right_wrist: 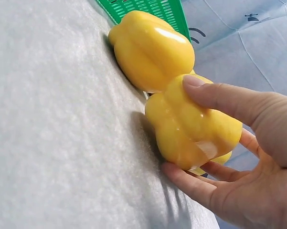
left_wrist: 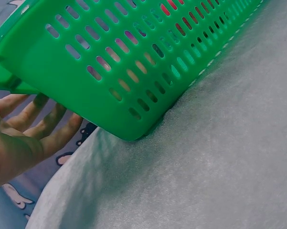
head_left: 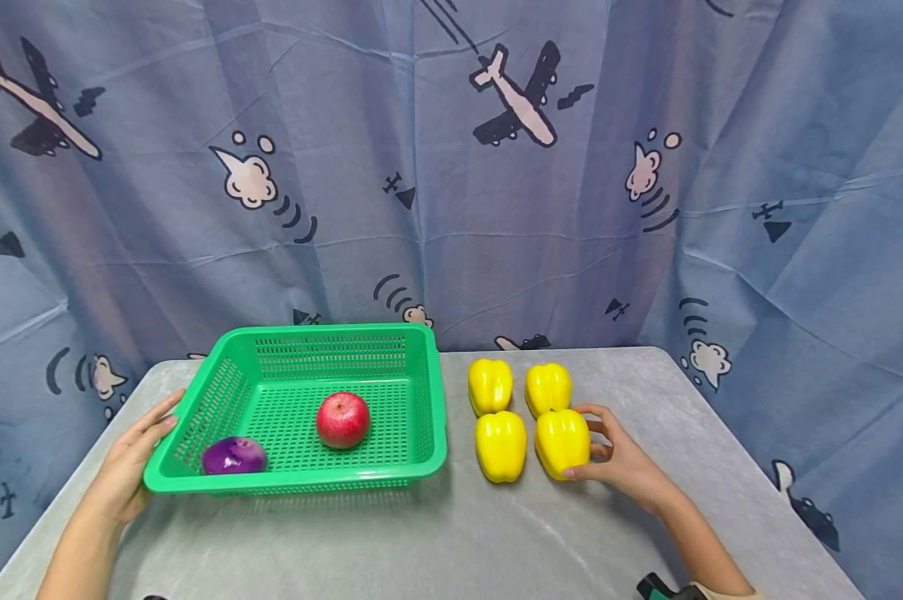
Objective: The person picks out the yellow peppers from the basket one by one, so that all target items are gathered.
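Observation:
A green plastic basket sits on the left of the table, holding a red round fruit and a shiny purple vegetable. My left hand is against the basket's left side, just outside the rim; in the left wrist view its fingers reach out loosely along the basket's end wall. With thumb and fingers on opposite sides, my right hand grips the near right yellow bell pepper. Beside it lies another yellow pepper, and two more yellow peppers sit behind.
The grey table runs back to a blue curtain printed with planes. Between the basket's right wall and the peppers is a narrow strip of tabletop. A dark green and black device shows at the right wrist.

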`<state>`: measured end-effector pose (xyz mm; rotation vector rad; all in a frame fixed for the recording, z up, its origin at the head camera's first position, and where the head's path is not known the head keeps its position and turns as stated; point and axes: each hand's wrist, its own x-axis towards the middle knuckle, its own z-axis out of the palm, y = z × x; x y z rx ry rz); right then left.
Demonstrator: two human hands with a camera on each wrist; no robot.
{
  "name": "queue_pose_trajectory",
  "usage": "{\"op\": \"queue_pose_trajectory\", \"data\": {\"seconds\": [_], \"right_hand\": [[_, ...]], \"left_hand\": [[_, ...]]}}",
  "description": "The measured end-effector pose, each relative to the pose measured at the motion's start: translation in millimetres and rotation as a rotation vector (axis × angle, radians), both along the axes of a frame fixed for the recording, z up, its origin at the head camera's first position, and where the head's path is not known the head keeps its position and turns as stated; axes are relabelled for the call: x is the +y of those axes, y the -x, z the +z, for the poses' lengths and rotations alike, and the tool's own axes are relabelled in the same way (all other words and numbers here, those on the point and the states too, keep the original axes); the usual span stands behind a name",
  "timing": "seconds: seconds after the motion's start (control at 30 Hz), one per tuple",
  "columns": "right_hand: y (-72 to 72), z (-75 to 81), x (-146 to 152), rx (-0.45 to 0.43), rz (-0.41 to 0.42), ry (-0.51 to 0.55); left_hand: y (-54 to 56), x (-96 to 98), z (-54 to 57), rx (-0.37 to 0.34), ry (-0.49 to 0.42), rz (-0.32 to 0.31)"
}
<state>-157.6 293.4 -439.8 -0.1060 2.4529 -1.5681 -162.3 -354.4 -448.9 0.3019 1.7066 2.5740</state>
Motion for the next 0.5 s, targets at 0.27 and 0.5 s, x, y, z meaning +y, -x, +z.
{"op": "queue_pose_trajectory", "data": {"seconds": [0.27,0.5], "right_hand": [[0.9,-2.7,-0.4,0.003,-0.004,-0.020],[2.5,-5.6,0.4,0.006,-0.014,-0.047]], "left_hand": [[-0.3,-0.5,0.2,-0.006,0.007,0.000],[-0.2,-0.1,1.0,0.002,0.011,-0.003]]}}
